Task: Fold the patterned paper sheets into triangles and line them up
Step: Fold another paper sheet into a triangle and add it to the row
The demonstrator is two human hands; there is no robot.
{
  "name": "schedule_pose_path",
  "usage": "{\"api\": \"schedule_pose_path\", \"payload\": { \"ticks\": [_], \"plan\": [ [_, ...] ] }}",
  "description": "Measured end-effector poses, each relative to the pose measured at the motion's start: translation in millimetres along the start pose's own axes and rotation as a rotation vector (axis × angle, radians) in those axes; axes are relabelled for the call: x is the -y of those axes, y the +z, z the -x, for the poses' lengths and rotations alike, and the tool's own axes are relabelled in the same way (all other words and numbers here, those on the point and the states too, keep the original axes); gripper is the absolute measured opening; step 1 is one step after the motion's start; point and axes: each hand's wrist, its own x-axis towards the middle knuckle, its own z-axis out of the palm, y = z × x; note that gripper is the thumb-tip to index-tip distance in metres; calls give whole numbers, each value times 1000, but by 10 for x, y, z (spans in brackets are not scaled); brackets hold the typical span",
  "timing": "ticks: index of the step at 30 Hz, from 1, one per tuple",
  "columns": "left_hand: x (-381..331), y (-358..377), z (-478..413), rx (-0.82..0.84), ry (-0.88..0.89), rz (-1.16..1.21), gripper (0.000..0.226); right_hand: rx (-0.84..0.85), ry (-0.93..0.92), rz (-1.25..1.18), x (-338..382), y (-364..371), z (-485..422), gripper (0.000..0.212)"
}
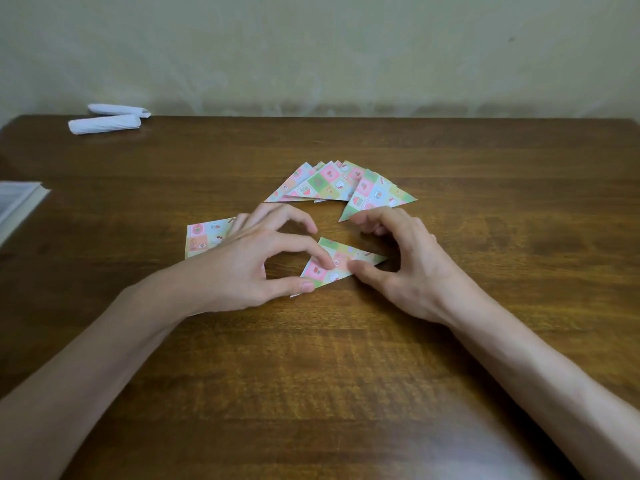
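A patterned paper triangle, pink and green with small pictures, lies on the wooden table between my hands. My left hand pinches its left end with thumb and forefinger. My right hand presses its thumb on the lower edge, its fingers curled above the right tip. Several folded triangles lie fanned and overlapping just beyond. One more triangle lies at the fan's right end. Flat patterned sheets lie behind my left hand, partly hidden.
Two white paper rolls lie at the far left of the table by the wall. A book or tray edge juts in at the left. Bare tabletop stretches to the right and towards me.
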Motion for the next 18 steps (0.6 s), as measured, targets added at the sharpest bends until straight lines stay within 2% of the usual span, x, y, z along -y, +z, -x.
{"api": "schedule_pose_path", "payload": {
  "ticks": [18],
  "plan": [
    [-65,13,27,58,52,42,35,52,0,-224,-181,-145,-124,67]
  ]
}}
